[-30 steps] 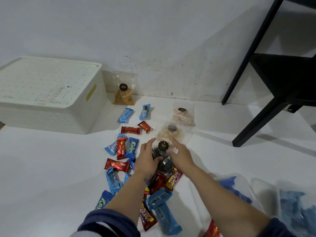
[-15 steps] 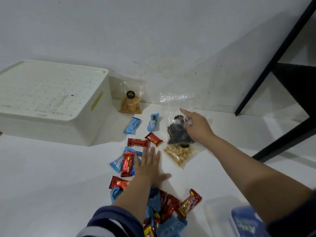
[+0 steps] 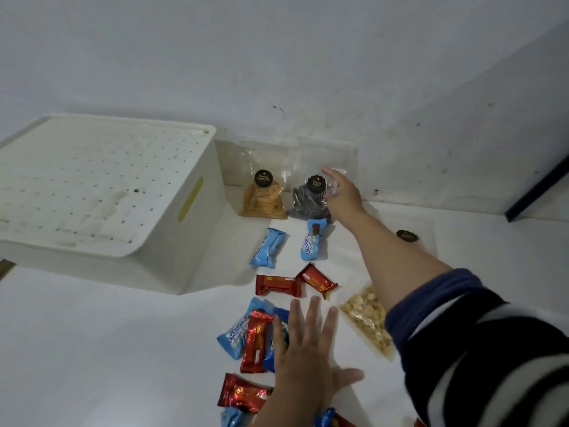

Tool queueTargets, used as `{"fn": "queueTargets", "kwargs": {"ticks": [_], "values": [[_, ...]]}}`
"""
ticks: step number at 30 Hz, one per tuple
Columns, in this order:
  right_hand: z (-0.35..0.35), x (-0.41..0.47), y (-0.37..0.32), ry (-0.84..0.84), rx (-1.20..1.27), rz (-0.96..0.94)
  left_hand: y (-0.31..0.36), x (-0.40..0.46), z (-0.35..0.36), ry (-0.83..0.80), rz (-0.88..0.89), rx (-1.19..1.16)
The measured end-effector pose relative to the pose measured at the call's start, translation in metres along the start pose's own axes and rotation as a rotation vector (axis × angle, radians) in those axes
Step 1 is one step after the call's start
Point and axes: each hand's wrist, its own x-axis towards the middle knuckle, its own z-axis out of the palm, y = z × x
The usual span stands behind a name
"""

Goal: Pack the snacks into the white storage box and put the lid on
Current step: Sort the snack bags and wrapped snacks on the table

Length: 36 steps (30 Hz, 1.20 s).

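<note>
The white storage box (image 3: 197, 241) stands at the left with its perforated lid (image 3: 92, 186) on. A clear bag of orange chips (image 3: 263, 201) leans on the wall beside it. My right hand (image 3: 343, 194) grips the plastic of a clear bag of dark snacks (image 3: 308, 204), upright against the wall next to the chips. My left hand (image 3: 308, 355) lies flat on the floor with fingers spread, partly over blue and red wrapped bars (image 3: 255, 337). More blue bars (image 3: 268, 247) and red bars (image 3: 277, 285) lie between. A bag of pale nuts (image 3: 368, 318) rests under my right forearm.
Another flat clear bag with a black sticker (image 3: 406, 235) lies right of my arm. A black furniture leg (image 3: 538, 192) slants at the far right. The white wall runs close behind the bags. More wrappers lie at the bottom edge.
My right hand carried the dark snack bag from the pile up to the wall beside the chips bag. My left hand let go of it and now lies flat on the floor.
</note>
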Motion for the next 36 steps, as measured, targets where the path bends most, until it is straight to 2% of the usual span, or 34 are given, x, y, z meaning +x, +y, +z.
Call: {"fn": "queueTargets", "kwargs": {"ticks": [5,13,16,19,23,27,31,36], "values": [[-0.026,0.0,-0.003,-0.122,-0.026,0.09,-0.001,0.0,0.003,0.019,-0.002,0.008],[-0.102,-0.067,-0.002,-0.204,-0.299,0.172,0.0,-0.007,0.004,0.074,-0.027,0.047],[-0.13,-0.104,0.015,-0.192,-0.425,0.223,0.012,-0.011,-0.002,0.213,-0.057,0.07],[-0.148,-0.131,0.039,-0.187,-0.562,0.32,0.031,-0.007,-0.018,0.407,0.019,-0.024],[-0.155,-0.154,0.065,-0.08,-0.491,0.422,0.058,0.011,-0.029,0.397,0.161,-0.187],[-0.154,-0.161,0.075,0.057,-0.23,0.498,0.069,0.017,-0.03,0.353,0.147,-0.251],[-0.155,-0.169,0.067,0.055,-0.213,0.486,0.066,0.006,-0.019,0.37,0.084,-0.228],[-0.155,-0.192,0.046,-0.05,-0.231,0.432,0.069,-0.022,0.012,0.394,0.013,-0.235]]}}
